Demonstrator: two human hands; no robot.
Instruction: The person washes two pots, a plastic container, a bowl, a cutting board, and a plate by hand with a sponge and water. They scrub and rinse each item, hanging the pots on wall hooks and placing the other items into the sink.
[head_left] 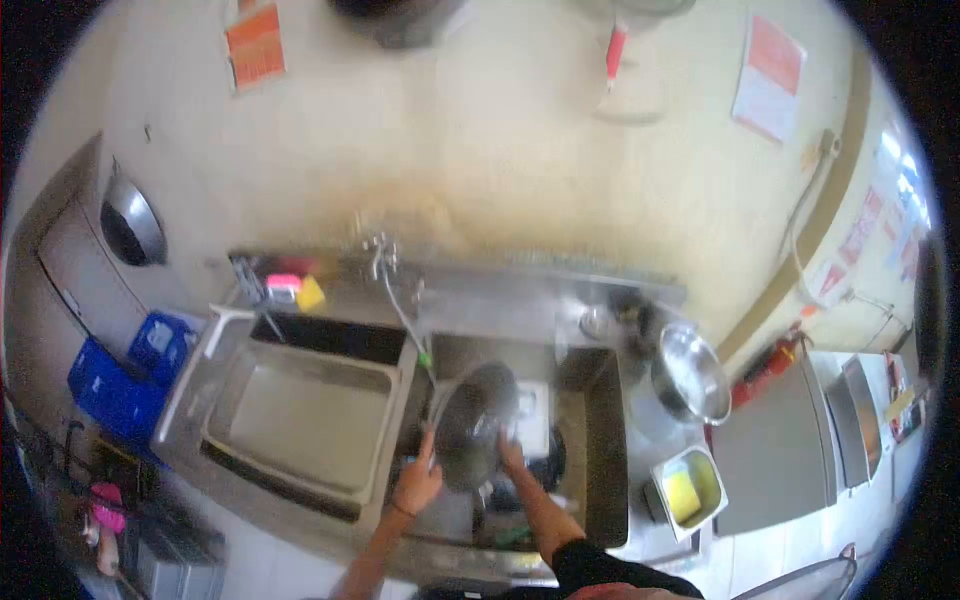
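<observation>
A dark, round pan [470,420], blurred by motion, is tilted above the right sink basin [605,460]. My left hand [418,485] is closed on its lower left edge. On its right edge my right hand [511,455] is closed too, though blur hides the exact finger positions. A thin tap hose [400,310] with a green end comes down just beyond the pan. Below and to the right of the pan, a white container [535,415] and a dark round vessel [552,465] lie in the basin, partly hidden.
The left basin holds a large rectangular tray [300,415]. Pink and yellow sponges [295,290] sit on the back ledge. Right of the sink stand a steel bowl [690,375] and a small metal container [688,490] with something yellow inside. Blue crates [115,395] are at the left.
</observation>
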